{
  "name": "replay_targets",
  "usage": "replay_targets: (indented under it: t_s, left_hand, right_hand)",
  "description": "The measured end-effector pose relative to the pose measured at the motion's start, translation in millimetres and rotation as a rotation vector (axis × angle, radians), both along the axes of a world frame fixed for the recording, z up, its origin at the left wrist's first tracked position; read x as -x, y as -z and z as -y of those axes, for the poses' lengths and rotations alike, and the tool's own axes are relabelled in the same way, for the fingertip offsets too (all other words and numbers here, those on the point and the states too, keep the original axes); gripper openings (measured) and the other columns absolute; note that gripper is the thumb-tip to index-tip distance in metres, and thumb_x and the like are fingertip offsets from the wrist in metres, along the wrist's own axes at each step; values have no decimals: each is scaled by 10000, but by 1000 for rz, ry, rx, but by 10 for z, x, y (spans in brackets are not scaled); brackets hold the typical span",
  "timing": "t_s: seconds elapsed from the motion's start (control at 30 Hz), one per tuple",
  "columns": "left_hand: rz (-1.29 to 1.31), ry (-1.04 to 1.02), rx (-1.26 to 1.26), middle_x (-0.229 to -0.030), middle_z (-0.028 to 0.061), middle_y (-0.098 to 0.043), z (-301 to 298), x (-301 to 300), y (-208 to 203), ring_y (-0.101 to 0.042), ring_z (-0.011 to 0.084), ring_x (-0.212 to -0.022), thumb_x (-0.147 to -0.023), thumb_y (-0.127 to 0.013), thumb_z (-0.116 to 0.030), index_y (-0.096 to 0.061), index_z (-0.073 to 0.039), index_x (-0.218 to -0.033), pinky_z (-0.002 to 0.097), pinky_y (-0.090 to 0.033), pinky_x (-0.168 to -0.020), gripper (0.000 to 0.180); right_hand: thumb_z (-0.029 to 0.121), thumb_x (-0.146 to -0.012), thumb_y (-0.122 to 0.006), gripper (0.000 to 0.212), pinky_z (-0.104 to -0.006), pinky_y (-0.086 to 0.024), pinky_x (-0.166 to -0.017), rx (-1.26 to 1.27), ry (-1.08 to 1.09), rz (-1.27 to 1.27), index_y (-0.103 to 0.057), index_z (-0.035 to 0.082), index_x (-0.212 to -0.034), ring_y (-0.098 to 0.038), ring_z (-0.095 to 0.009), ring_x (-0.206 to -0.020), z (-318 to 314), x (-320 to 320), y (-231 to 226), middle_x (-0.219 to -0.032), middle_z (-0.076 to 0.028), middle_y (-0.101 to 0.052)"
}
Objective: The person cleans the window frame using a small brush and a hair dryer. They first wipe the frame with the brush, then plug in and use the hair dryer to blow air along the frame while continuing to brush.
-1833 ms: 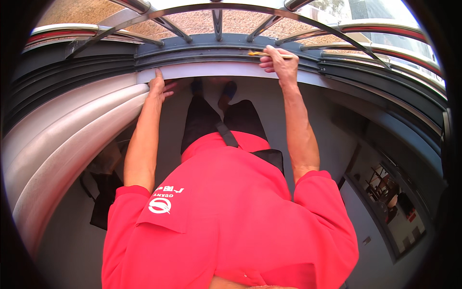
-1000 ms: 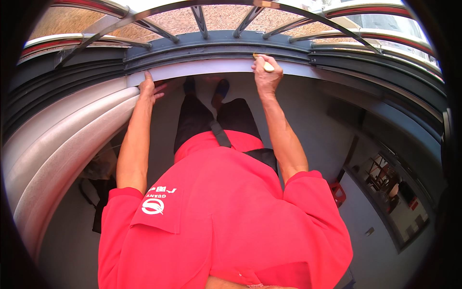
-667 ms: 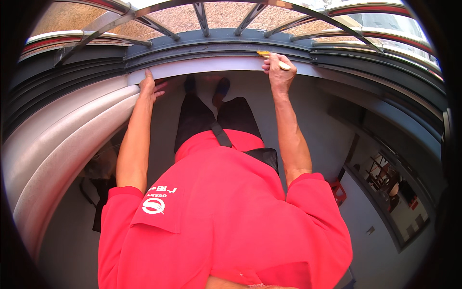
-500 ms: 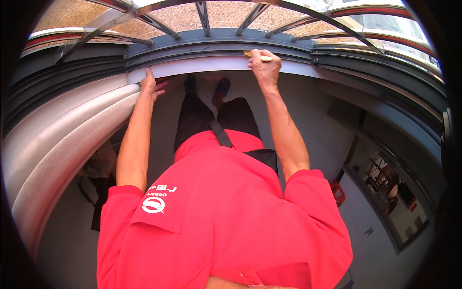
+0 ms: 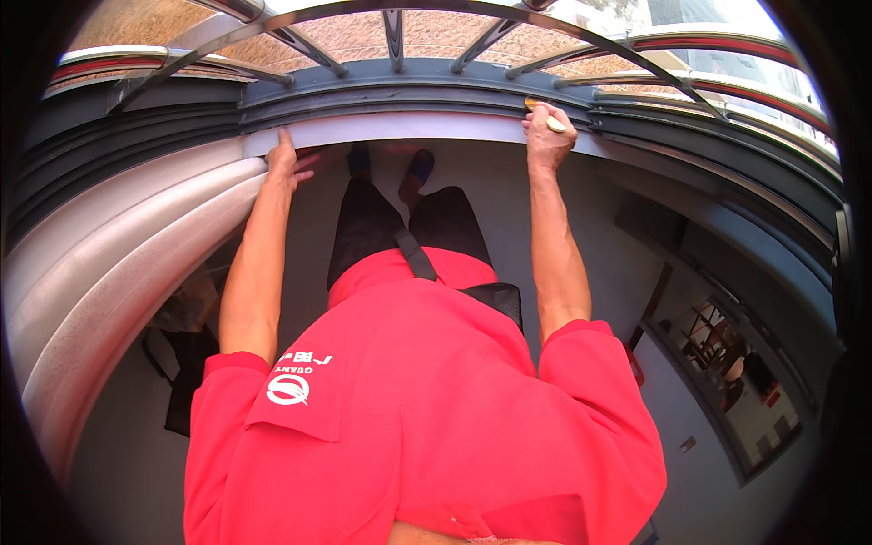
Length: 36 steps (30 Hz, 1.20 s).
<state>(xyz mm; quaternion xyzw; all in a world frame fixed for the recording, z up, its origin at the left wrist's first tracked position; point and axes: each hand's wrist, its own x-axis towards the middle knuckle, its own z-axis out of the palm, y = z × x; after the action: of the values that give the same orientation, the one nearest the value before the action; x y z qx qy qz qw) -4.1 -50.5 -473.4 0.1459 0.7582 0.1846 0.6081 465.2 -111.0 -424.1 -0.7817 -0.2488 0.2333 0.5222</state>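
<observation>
My right hand (image 5: 547,148) is closed round a small paintbrush with a pale handle (image 5: 555,123). Its yellowish-brown tip lies at the dark grey window track (image 5: 391,98), toward the track's right end. Fingers and glare hide part of the brush. At the left end of the white sill (image 5: 400,127), my left hand (image 5: 284,163) rests with its thumb up against the sill's edge and its other fingers spread out below. It holds nothing.
Curved metal bars (image 5: 392,41) cross outside the window. Light-coloured curtain-like folds (image 5: 136,209) hang at the left, close to my left forearm. At the lower right, an opening (image 5: 736,381) shows furniture beyond it.
My right hand has moved to the right along the track, carrying the brush. My left hand stays at the sill in nearly the same place.
</observation>
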Motion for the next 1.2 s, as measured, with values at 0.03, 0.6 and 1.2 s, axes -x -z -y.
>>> replay_targets:
  t_s: [0.03,0.6,1.2]
  left_hand:
    - [-1,11,-1,-1510,154,-623,-27,-17,-17,-733,402,-1205,-1101,-418,-715,-381,-82,-1627,627,-546,-979,824]
    - [-2,19,56,-1598,126,-557,-40,58,1,-689,387,-1293,-1103,-389,-732,-363,-162,-1669,639,-514,-1015,803]
    - [5,28,58,-1596,119,-561,-24,10,-43,-711,378,-1264,-1102,-384,-735,-376,-141,-1658,622,-529,-1001,814]
  right_hand:
    - [146,-950,-691,182,-351,-583,-625,8,-47,227,-807,6,-950,-754,-203,-660,-38,100,206,-723,-114,-758]
    - [89,-1012,-726,145,-273,-594,-689,-165,-335,-194,-774,-19,-1094,-750,-133,-752,-89,1179,217,-862,-75,-773]
    - [104,-1035,-735,170,-263,-605,-686,-271,-319,-216,-774,6,-1169,-761,-130,-802,1,1023,-169,-916,-72,-788]
